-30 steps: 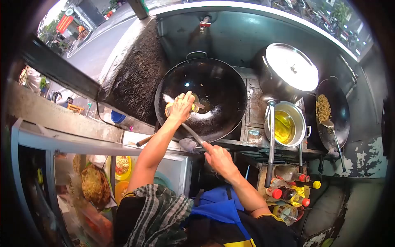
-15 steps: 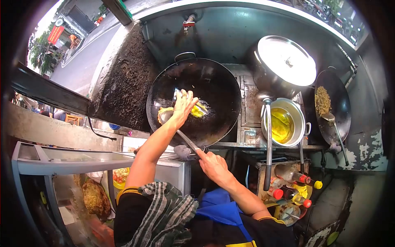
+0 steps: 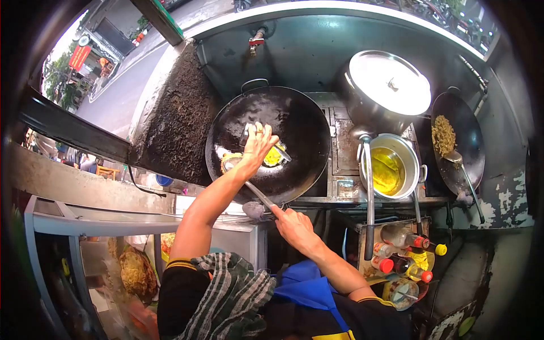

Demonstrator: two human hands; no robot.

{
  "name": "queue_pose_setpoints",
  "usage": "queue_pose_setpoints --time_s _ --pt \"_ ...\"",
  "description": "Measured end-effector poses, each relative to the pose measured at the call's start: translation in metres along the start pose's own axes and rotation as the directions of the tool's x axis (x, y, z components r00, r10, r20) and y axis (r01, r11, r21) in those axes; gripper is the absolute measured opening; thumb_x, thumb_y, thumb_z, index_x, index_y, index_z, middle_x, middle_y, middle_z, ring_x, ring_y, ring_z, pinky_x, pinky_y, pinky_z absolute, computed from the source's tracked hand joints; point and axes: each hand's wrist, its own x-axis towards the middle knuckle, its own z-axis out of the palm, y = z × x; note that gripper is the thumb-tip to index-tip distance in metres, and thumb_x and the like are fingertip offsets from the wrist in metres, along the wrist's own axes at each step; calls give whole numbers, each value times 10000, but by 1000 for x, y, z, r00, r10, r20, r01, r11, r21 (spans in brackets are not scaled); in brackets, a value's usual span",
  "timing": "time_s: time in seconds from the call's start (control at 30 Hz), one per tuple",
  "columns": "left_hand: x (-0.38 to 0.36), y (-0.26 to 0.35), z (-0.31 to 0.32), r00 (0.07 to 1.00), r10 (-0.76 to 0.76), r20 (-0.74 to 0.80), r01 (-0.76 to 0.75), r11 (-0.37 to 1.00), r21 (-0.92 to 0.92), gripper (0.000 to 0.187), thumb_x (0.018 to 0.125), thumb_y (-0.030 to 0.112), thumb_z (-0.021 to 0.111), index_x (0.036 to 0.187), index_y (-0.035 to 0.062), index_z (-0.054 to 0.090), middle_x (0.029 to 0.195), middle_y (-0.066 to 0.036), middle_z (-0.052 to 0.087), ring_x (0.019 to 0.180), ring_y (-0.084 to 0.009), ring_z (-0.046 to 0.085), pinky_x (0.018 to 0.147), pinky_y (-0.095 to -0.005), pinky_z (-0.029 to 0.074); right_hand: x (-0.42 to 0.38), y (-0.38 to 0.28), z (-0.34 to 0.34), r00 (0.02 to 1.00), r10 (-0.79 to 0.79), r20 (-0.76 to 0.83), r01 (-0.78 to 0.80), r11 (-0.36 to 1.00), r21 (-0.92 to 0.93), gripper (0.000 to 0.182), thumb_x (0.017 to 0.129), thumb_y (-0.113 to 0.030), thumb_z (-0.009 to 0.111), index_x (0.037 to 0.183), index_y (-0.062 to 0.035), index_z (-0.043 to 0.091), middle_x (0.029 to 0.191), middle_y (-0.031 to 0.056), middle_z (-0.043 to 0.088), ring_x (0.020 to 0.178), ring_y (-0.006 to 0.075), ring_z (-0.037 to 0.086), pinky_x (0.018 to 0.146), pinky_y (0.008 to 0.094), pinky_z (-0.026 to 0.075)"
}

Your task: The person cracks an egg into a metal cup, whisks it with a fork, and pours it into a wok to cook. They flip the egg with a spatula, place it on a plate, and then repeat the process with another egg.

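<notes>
My left hand (image 3: 258,143) is closed over the wok (image 3: 300,122), its fingers wrapped round something largely hidden. A dark, shiny end shows on its left side, and a metal tip (image 3: 282,153) pokes out on its right, by the yellow egg (image 3: 273,157). My right hand (image 3: 296,228) grips the long metal handle of a ladle (image 3: 258,192) at the wok's near edge. The ladle's head rests inside the wok, partly behind my left wrist, beside a pale yellow-brown piece of food (image 3: 226,157). A greyish cloth (image 3: 253,210) is bundled on the near rim, close to the ladle handle.
Right of the wok stand a large lidded pot (image 3: 391,82) and a smaller pot (image 3: 401,184) with yellow liquid. A long-handled ladle (image 3: 369,198) hangs across it. Further right, another wok (image 3: 467,136) holds brown food. Several bottles (image 3: 405,236) fill a nearby box.
The view has shifted slightly. My left hand has turned a little over the wok, and a metal tip now shows by the egg. My right hand keeps its grip on the ladle.
</notes>
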Motion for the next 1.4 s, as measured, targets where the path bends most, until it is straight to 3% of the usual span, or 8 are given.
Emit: queue_pose_setpoints --time_s 0.23,0.73,1.0,1.07,1.2,1.27,1.3,1.4 --pt "-1 -52 -64 997 5 -75 -4 1000 17 226 886 271 584 1106 221 576 1329 -111 466 1253 -385 443 968 -558 425 0 -1 -1 999 -30 -43 30 999 11 338 875 -147 614 1198 -117 521 791 219 626 725 449 637 618 553 512" --pt "4 -37 -56 999 30 -34 -28 998 61 244 884 265 588 1123 225 568 1338 -110 474 1242 -388 449 971 -579 426 3 4 -1 993 -65 -94 68 997 21 213 878 -98 538 1088 -70 549 736 215 620 670 426 651 565 542 513" --pt "5 -84 -110 993 14 -119 0 993 119 163 892 263 584 1046 215 564 1269 -116 473 1239 -387 448 970 -596 412 4 9 6 999 -35 -12 35 999 0 326 882 -144 615 1189 -110 513 797 203 623 740 414 642 641 540 520" --pt "4 -85 -110 994 7 -109 9 990 141 163 892 264 583 1048 222 565 1273 -115 473 1238 -386 453 974 -597 410 2 6 1 988 -91 -123 95 995 27 153 871 -79 526 1023 -60 527 744 224 615 678 431 642 582 544 513" --pt "-5 -57 -73 992 -109 -59 102 987 -122 216 881 226 603 1093 204 564 1277 -85 495 1226 -354 493 951 -546 436 2 5 -1 992 -86 -94 88 996 20 152 864 -65 525 1015 -59 522 758 233 621 684 443 643 581 547 512" --pt "-14 -42 -49 968 -230 97 249 919 -307 440 769 148 709 1160 141 506 1310 -66 511 1225 -337 517 939 -468 460 4 4 -3 995 -76 -69 77 997 17 156 864 -65 525 1019 -59 520 763 234 625 688 443 647 581 546 514" --pt "-23 -39 -52 931 -309 195 365 762 -535 574 658 159 801 1130 127 477 1179 -109 544 1131 -352 567 866 -468 495 5 4 -3 997 -67 -49 68 998 12 160 864 -64 526 1023 -59 518 768 235 629 692 444 651 582 546 517" --pt "-40 -18 -24 755 -541 372 579 282 -765 699 598 198 831 1147 70 418 1096 -156 544 1048 -398 578 876 -507 495 3 3 -4 997 -63 -49 62 998 -12 210 867 -91 539 1076 -68 536 766 225 635 694 433 661 580 539 526"
